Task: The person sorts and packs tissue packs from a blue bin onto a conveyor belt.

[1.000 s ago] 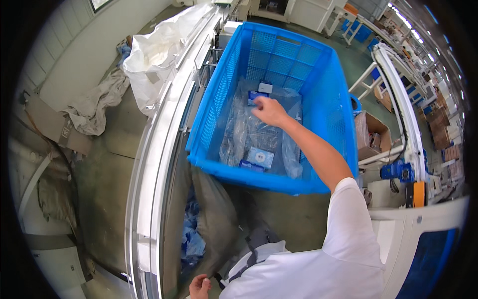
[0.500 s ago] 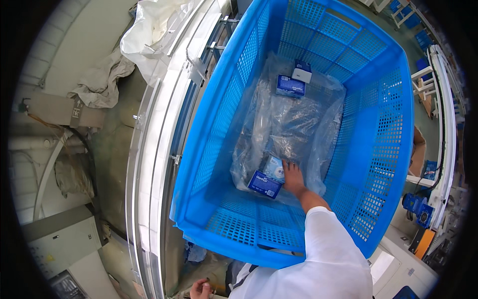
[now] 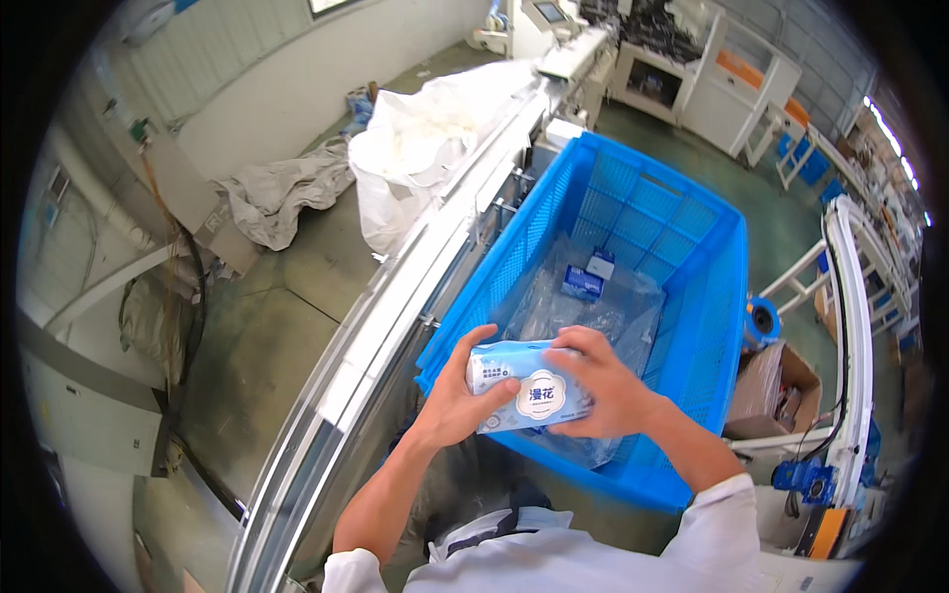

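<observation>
A light blue and white tissue pack (image 3: 509,368) is held up in front of me, above the near end of a blue plastic crate (image 3: 704,331). My left hand (image 3: 447,403) grips its left end, with the thumb across the front. My right hand (image 3: 611,387) is closed round its right end, fingers over the top. Clear plastic film (image 3: 636,308) lines the crate's bottom. Toward the far end of the film lie a dark blue pack (image 3: 583,284) and a blue-and-white pack (image 3: 600,263), touching. My hands and the held pack hide the crate's near bottom.
A pale conveyor rail (image 3: 400,287) runs along the crate's left side. Beyond it are a white sack (image 3: 395,168) and a crumpled grey cloth (image 3: 287,198). To the right stand an open cardboard box (image 3: 771,395), a white frame (image 3: 850,326) and a blue motor (image 3: 806,481).
The light blue pack has risen out of the crate in my right hand. My left hand has come up from beside the crate and grips it too. The view has tilted up.
</observation>
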